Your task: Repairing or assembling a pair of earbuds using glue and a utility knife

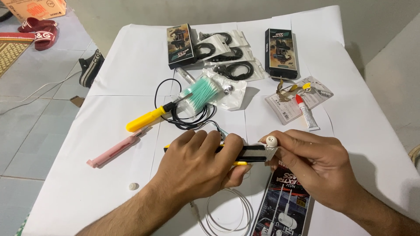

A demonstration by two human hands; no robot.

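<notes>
My left hand (199, 164) grips a black and yellow utility knife (253, 153), blade pointing right. Its blade tip meets a small white earbud (272, 140) that my right hand (313, 164) pinches between thumb and fingers. A thin white cable (227, 214) coils on the white paper below my hands. Under my right hand lies a dark earphone package (282, 205).
A yellow-handled tool (146, 119) with a black cord, a pink cutter (114, 150), a bag of green cotton swabs (200, 93), a glue tube (307, 112), bagged black earphones (227, 54) and two dark boxes (179, 46) lie on the white-covered table (109, 83). Sandals sit on the floor at left.
</notes>
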